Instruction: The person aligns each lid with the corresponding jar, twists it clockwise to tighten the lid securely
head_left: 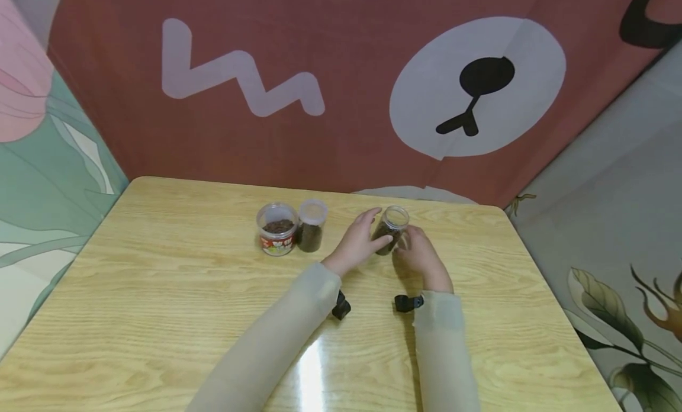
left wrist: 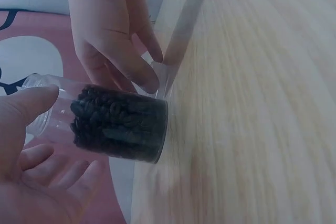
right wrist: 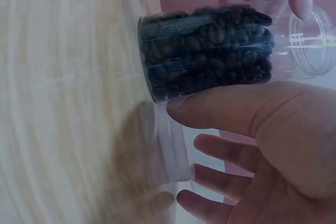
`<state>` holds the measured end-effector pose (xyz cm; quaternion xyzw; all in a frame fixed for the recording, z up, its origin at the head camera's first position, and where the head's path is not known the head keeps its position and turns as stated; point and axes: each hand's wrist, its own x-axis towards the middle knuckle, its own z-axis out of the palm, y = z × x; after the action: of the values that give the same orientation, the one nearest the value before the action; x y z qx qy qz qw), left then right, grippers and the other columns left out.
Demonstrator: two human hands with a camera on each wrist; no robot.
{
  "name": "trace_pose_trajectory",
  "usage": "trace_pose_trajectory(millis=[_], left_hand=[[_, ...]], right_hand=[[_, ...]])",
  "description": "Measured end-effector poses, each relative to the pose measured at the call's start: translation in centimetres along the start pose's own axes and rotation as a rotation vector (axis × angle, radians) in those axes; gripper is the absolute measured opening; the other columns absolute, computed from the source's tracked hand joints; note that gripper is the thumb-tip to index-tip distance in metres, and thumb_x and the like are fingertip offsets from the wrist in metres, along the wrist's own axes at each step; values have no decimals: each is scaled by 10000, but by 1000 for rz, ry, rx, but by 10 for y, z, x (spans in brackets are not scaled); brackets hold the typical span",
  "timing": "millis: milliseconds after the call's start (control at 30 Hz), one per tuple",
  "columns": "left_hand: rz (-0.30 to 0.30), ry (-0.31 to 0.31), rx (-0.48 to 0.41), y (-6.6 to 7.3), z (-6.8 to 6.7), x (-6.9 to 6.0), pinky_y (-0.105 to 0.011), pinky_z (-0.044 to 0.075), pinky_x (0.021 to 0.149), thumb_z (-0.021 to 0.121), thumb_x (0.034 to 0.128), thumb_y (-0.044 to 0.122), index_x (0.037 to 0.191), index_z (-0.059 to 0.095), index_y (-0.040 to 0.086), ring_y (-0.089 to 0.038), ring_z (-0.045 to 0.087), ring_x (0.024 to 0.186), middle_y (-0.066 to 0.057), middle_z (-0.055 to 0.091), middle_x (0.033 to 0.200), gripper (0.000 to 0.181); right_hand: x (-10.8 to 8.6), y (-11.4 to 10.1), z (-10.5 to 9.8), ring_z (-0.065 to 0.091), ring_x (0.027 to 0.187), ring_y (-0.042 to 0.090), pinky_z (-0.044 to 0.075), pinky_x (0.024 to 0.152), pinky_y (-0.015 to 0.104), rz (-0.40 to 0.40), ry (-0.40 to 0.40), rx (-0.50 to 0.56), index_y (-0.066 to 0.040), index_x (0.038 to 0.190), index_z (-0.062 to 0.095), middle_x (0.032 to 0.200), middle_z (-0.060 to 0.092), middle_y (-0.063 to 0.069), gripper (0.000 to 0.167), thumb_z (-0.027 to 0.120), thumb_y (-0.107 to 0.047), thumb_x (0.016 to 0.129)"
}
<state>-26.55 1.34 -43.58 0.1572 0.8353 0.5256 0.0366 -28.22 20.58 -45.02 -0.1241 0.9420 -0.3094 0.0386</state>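
Observation:
A clear jar of dark coffee beans stands on the table, its threaded mouth uncovered. On its left is my left hand, fingers extended and apart. The left thumb lies across the jar's neck in the left wrist view; whether it presses there is unclear. My right hand is low on the jar's right side, thumb near the jar's base. A translucent lid sits on the table beside the jar, among the loosely bent right fingertips; in the head view the right hand hides it.
Left of my hands, a wide clear tub with a red label holds brown bits. Touching or close beside it stands a capped jar with dark contents. The wooden table meets a printed cloth at the back.

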Motion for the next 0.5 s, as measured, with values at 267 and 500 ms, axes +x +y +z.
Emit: trace_pose_trajectory(millis=[267, 500], left_hand=[[22, -8, -11, 3, 6, 6, -428, 418, 1139, 647, 1020, 270, 1577, 321, 85, -284, 449, 1397, -135, 409, 1559, 671], [28, 20, -20, -1, 12, 8, -390, 447, 1112, 646, 1019, 269, 1557, 354, 87, -259, 485, 1362, -130, 479, 1489, 638]], right_hand=[[1, 1, 2, 402, 1356, 516, 303, 1153, 645, -4, -4, -45, 56, 1457, 474, 1411, 465, 360, 555, 598, 59, 917], [2, 2, 2, 484, 1285, 508, 360, 1123, 631, 13, -2, -87, 66, 1436, 498, 1337, 517, 356, 510, 615, 35, 941]])
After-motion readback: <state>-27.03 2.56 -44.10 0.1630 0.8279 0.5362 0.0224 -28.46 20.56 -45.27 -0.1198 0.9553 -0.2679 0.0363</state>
